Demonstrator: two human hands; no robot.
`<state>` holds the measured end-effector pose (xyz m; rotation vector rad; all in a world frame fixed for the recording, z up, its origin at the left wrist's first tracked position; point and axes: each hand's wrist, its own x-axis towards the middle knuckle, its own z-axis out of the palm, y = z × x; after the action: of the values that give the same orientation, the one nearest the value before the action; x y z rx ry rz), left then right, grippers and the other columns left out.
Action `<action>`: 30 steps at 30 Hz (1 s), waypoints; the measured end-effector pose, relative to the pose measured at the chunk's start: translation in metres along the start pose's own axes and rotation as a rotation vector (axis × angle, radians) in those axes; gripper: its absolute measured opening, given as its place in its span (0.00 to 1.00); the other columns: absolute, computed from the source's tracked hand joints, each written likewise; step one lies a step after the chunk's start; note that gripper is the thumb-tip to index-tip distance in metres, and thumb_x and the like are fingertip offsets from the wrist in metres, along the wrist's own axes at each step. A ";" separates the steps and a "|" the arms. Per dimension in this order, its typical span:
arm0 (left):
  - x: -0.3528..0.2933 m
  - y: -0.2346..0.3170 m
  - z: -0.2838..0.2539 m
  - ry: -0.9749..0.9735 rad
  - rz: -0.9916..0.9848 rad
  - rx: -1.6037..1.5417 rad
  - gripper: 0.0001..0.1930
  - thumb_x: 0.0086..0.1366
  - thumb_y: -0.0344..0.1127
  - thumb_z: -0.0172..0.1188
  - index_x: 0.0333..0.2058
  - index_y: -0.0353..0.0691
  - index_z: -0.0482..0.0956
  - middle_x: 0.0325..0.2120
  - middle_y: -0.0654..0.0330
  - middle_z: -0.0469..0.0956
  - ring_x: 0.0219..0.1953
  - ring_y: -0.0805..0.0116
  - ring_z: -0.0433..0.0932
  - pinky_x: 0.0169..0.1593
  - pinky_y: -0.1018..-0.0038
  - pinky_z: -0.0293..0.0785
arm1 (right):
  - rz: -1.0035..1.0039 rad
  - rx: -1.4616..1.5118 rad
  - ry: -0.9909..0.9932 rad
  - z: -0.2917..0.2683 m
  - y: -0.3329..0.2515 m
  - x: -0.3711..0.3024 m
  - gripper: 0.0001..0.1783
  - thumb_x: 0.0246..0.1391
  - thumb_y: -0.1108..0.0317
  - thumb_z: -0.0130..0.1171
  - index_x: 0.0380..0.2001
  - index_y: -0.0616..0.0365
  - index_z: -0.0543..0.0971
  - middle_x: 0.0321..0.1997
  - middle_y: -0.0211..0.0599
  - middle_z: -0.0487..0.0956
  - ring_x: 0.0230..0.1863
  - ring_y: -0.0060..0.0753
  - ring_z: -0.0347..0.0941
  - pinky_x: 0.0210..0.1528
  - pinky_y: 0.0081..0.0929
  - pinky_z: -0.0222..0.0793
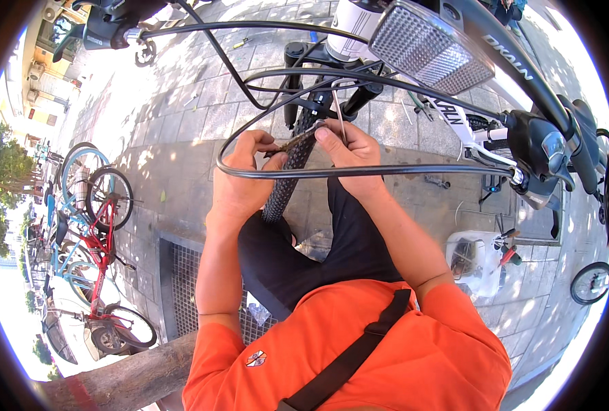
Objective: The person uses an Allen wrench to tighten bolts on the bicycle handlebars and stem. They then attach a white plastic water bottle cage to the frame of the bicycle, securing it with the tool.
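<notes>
My left hand [241, 179] and my right hand [353, 152] are both closed, pinching opposite ends of a thin, dark brownish strip [296, 140]. Its exact kind is unclear. The strip lies slantwise just above the knobby front tyre [281, 190] of a bicycle, between my knees. A thin pale rod or cable [338, 115] runs down to my right fingers; whether they grip it, I cannot tell. Beyond my hands is the black front fork [293, 85]. Black cables [379, 170] loop across in front of both hands.
A clear rectangular reflector or lamp [431, 46] and the handlebar [534, 68] hang over the upper right. On the right stands a white tub [479, 291] beside tools. Parked bicycles [102, 253] line the left, near a floor grate [184, 281] and a thick log-like beam [136, 373].
</notes>
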<state>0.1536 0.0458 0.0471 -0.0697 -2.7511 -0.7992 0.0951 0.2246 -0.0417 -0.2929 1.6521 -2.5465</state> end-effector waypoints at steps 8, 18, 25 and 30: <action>0.029 -0.031 0.009 -0.199 -0.023 -0.236 0.09 0.67 0.25 0.67 0.44 0.33 0.80 0.34 0.55 0.86 0.35 0.71 0.83 0.39 0.69 0.78 | -0.090 -0.206 0.020 -0.006 -0.023 -0.008 0.16 0.70 0.61 0.63 0.47 0.65 0.85 0.33 0.25 0.80 0.35 0.15 0.71 0.38 0.19 0.69; 0.095 -0.034 0.030 -0.048 0.245 -0.445 0.09 0.71 0.25 0.64 0.48 0.28 0.82 0.46 0.52 0.85 0.48 0.63 0.84 0.56 0.66 0.80 | 0.049 -0.295 -0.051 -0.064 0.033 -0.058 0.22 0.73 0.54 0.59 0.37 0.65 0.82 0.25 0.23 0.73 0.31 0.14 0.64 0.34 0.23 0.67; 0.124 -0.037 0.025 -0.220 0.253 -0.191 0.09 0.73 0.29 0.62 0.48 0.31 0.82 0.40 0.55 0.88 0.46 0.66 0.86 0.53 0.69 0.81 | 0.174 -0.265 -0.103 -0.067 0.054 -0.078 0.22 0.72 0.53 0.59 0.36 0.65 0.81 0.23 0.25 0.70 0.29 0.15 0.62 0.29 0.25 0.64; 0.131 -0.029 0.022 -0.357 0.181 -0.229 0.09 0.73 0.29 0.62 0.47 0.31 0.81 0.41 0.53 0.87 0.48 0.64 0.85 0.58 0.66 0.80 | 0.108 -0.230 -0.071 -0.068 0.051 -0.072 0.22 0.72 0.52 0.59 0.40 0.66 0.83 0.23 0.27 0.73 0.29 0.16 0.64 0.31 0.26 0.66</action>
<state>0.0188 0.0293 0.0503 -0.5484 -2.9026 -1.1407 0.1499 0.2775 -0.1234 -0.2988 1.8805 -2.2451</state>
